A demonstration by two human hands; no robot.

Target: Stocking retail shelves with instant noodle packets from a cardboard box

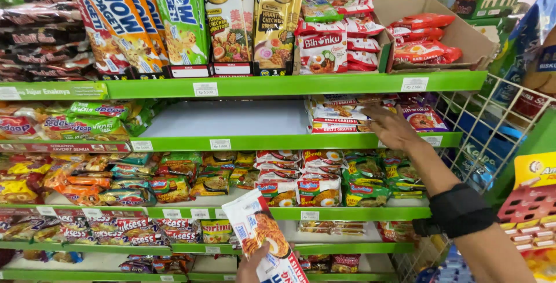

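Note:
My left hand (250, 268) shows at the bottom edge and grips a white instant-noodle packet (263, 238) with a picture of fried noodles, held tilted in front of the lower shelves. My right hand (392, 125) reaches up to the second green shelf (255, 142) and rests its fingers on a flat stack of white and red noodle packets (339, 115). A black band (460, 210) wraps my right forearm.
Green shelves hold many noodle packets: tall spaghetti and ramen packs (191, 19) on top, a cardboard box of red packets (431, 37) at right, mixed packets (301, 182) below. The second shelf's middle is bare. A white wire rack (483, 127) stands at right.

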